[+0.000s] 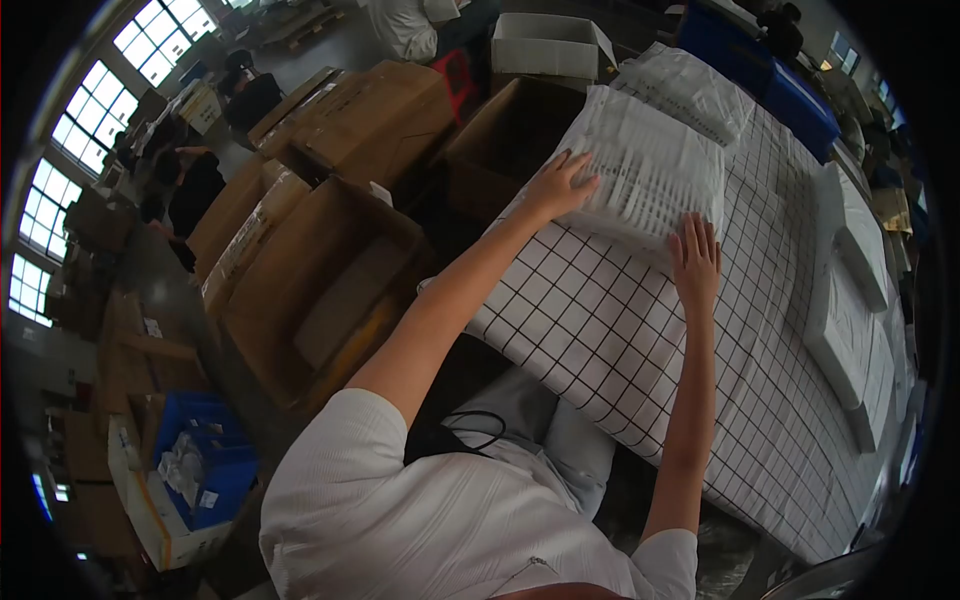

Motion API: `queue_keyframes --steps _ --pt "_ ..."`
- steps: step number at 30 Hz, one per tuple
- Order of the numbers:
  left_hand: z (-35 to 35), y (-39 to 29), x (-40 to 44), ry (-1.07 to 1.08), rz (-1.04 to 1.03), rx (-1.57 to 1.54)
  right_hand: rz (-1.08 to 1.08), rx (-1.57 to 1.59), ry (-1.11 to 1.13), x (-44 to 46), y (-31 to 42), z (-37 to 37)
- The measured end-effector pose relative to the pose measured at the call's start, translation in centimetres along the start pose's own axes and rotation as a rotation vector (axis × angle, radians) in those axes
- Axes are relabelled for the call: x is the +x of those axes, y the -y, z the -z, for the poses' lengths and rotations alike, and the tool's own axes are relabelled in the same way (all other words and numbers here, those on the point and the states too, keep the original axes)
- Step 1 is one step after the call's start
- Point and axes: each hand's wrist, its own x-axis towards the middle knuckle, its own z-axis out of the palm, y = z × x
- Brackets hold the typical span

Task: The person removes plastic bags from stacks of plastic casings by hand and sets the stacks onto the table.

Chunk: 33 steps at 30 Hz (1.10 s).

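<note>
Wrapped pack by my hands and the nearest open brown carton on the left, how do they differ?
The pack is white under translucent plastic; the carton is brown cardboard. The pack lies on the checked cloth; the carton stands left of it. The pack looks flattish; the carton deep and open-topped.

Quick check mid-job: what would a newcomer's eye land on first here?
Probably the white plastic-wrapped bundle at the upper middle, with the left hand at its left edge and the right hand at its near right corner. Next, the bold black-grid cloth beneath it. Then the big open cardboard box left of the table, and the bright blue bin at lower left.
</note>
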Motion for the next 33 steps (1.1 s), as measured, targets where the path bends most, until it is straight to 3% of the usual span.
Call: queue_keyframes --steps 1,4,11,13,20,22,24,26,28,32,33 --pt "0.1 0.1 -0.1 0.066 0.043 -0.144 -0.007 -0.024 0.026 0.0 0.0 -0.1" --pt "0.1 0.2 -0.3 0.052 0.031 -0.147 0.009 -0.008 0.016 -0.1 -0.4 -0.8" --pt "-0.3 0.4 0.4 -0.006 0.012 0.047 -0.041 -0.023 0.088 0.2 -1.0 -1.2" --pt "-0.1 0.3 0.1 0.064 0.057 -0.118 -0.065 -0.002 0.102 0.2 -1.1 -1.1" --pt "-0.6 1.2 0.6 0.093 -0.027 -0.241 -0.111 -0.023 0.173 0.0 -0.5 -0.3" --pt "0.0 1.0 -0.2 0.043 -0.023 -0.065 -0.112 -0.005 0.225 -0.2 -0.1 0.4" --pt "0.5 1.8 -1.5 -0.279 -0.103 -0.063 -0.08 0.053 0.16 -1.4 0.2 1.7" --pt "2.3 3.5 -3.8 -0.368 -0.205 -0.215 -0.081 0.301 -0.054 -3.3 -0.3 3.5" --pt "4.0 4.6 -7.6 -0.383 -0.283 -0.249 0.009 0.138 -0.105 -5.5 -1.7 4.8" --pt "7.1 3.3 -17.5 -0.185 -0.155 -0.546 -0.513 0.587 0.144 -8.2 -4.4 5.6" --pt "7.3 2.8 -19.7 -0.132 -0.069 -0.623 -0.558 0.654 0.136 -8.1 -5.8 4.4"
